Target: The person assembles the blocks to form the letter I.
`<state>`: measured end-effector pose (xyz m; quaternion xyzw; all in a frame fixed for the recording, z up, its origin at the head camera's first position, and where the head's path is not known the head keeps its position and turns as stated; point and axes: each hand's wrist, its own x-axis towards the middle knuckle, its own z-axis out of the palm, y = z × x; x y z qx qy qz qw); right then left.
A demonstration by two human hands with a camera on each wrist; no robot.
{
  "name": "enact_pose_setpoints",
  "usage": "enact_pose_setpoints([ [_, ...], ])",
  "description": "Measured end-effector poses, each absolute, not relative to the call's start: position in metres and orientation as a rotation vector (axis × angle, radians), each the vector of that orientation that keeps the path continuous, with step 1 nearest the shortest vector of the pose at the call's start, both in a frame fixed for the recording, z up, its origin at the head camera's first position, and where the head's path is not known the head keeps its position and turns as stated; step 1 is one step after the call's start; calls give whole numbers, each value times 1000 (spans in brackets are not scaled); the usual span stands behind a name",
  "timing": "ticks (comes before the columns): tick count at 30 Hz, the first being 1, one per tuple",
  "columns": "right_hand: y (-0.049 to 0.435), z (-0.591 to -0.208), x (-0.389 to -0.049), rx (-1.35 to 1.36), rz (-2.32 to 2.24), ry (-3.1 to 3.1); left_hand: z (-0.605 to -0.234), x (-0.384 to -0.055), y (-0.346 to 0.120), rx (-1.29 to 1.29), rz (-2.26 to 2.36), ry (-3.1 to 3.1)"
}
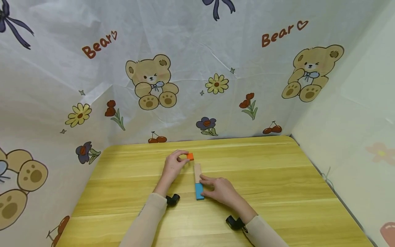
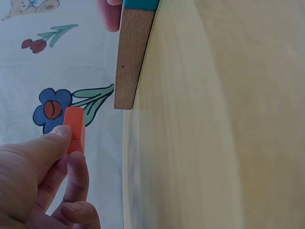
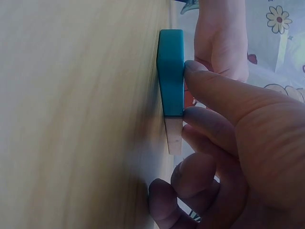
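My left hand pinches a small orange block between thumb and fingertips, seen close up in the left wrist view. Just in front of it, a plain wooden block and a blue block lie end to end in a line on the table. The orange block is apart from the wooden block's far end. My right hand touches the blocks from the right; in the right wrist view its thumb rests on the blue block and a fingertip sits at the seam, other fingers loosely bent.
The wood-grain table reaches back to a cloth printed with bears and flowers. A white wall stands on the right, with a thin cable beside the table edge. Black wrist cameras sit on both wrists.
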<state>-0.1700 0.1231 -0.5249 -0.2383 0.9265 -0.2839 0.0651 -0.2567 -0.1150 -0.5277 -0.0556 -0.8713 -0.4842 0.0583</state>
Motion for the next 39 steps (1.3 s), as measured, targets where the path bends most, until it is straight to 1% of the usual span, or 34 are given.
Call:
enact_pose_setpoints([
  [21,122,-525,-169,-720,-831,2806,-536,-263,-110,-180,-1491,-2631],
  [39,122,-525,-170,-720,-816,2812,-537,-266,-103,-174,-1510,-2655],
])
